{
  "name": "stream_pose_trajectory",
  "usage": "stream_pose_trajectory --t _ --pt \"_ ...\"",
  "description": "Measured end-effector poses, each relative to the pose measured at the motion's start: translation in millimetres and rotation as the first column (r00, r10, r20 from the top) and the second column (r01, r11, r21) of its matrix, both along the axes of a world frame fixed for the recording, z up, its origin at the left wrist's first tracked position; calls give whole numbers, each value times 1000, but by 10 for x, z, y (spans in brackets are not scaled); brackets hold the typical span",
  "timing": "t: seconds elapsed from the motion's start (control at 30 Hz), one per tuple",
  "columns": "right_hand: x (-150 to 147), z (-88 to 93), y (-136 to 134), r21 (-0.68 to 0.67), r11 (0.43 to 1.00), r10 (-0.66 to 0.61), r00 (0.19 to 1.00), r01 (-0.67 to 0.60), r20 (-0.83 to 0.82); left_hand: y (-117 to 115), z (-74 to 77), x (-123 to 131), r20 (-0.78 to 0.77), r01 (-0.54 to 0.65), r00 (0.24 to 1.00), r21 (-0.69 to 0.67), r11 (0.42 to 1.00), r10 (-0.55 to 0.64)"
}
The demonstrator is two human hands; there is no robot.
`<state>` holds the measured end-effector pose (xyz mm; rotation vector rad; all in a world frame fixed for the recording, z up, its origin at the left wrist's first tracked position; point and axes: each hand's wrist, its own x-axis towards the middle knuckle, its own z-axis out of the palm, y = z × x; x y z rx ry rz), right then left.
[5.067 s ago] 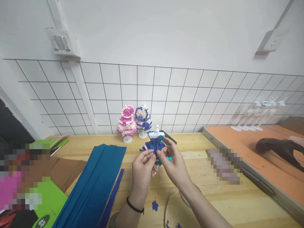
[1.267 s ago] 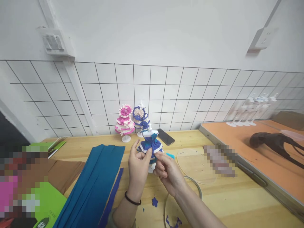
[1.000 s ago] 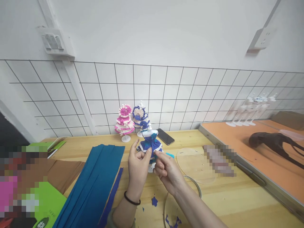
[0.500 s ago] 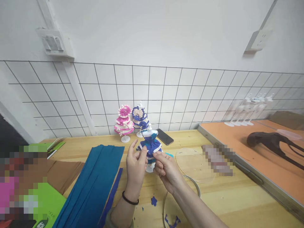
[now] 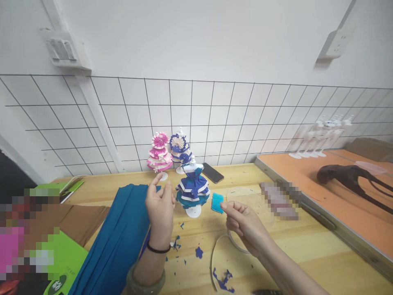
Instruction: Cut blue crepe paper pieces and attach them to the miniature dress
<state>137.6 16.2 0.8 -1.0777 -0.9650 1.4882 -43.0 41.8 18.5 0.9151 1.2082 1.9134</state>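
A small mannequin stand in a blue and teal paper dress [image 5: 193, 189] stands on the wooden table [image 5: 291, 262]. My left hand [image 5: 159, 207] hovers just left of it with fingers loosely apart, holding nothing. My right hand [image 5: 245, 223] is to the right of the dress, and its fingertips pinch a small teal piece of pleated paper [image 5: 217, 202]. Neither hand touches the dress.
Folded teal crepe paper [image 5: 118, 241] lies at my left. Pink [image 5: 159, 153] and blue [image 5: 180, 149] paper dresses stand by the wire grid, with a phone [image 5: 213, 172] beside them. Clear plastic discs [image 5: 242, 196], blue scraps [image 5: 200, 252], an orange board [image 5: 331, 196] with a dark figure.
Both hands have let go of the blue dress, which now stands free on the table. My right hand has pulled away to the right with the teal paper piece; the left has opened.
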Motion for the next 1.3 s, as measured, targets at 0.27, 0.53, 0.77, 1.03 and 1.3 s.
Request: stream_pose_trajectory --t 0.27,0.53,0.77,1.03,1.3 --pt "381 -390 -320 35 974 164 804 -224 571 -80 105 5 -31 -9 999 44 999 10" --pt "649 -481 -562 155 948 37 578 -279 815 -237 151 141 -64 78 996 141 987 -70" --pt "774 -564 -733 212 946 -88 433 -246 897 -387 107 293 -569 262 807 103 960 -159" --pt "947 -579 -767 203 932 -119 276 -300 954 -332 -158 543 -881 420 182 -332 845 -436" --pt "955 -539 -483 304 778 -219 216 -549 951 -342 -477 617 -780 61 -236 -607 792 -580"
